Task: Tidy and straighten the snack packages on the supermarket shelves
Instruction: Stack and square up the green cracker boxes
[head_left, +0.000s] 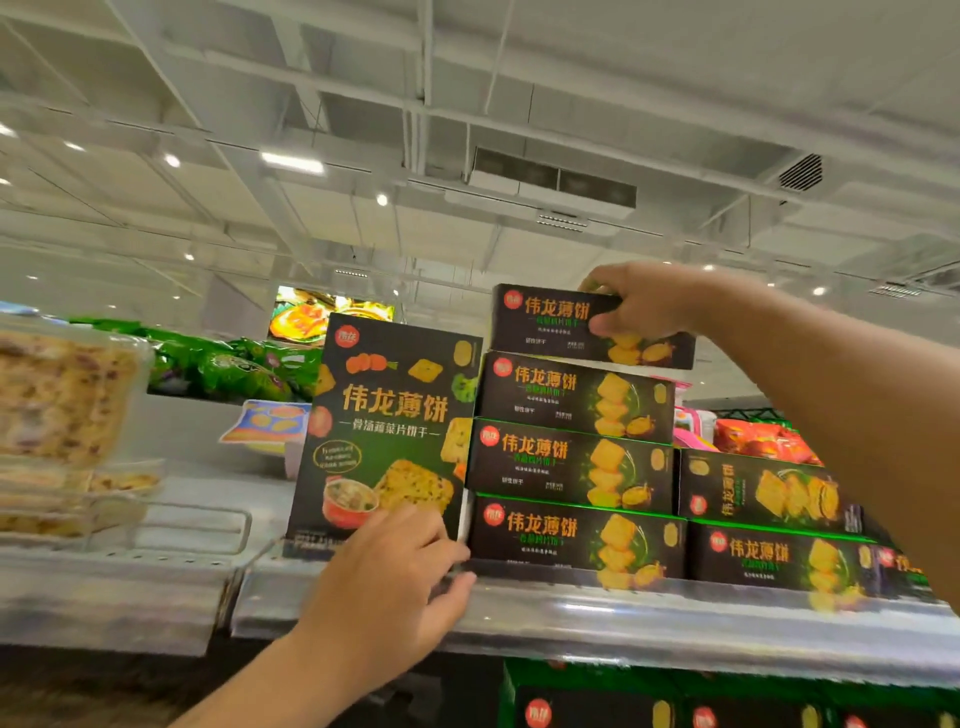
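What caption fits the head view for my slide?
Right hand grips the top box of a stack; left hand touches the upright box.

Probably a supermarket: stocked shelf (597, 618) of snack boxes (571, 462).

the top box (561, 325) in the middle of the frame looks like printed cardboard, black with a faint sheen, as do the stacked boxes (571, 467) under it and the upright box (384, 426) to their left. the shelf (675, 623) across the lower frame has a pale, smooth front edge with a glossy clear plastic strip that catches bright highlights. at the left edge, the clear trays (67, 405) are thin glossy transparent plastic. the green bags (234, 364) behind them look like shiny crinkled plastic film, and the red bags (763, 439) at the right show the same glossy film. the ceiling (467, 104) in the upper frame is matt white, with painted metal beams.
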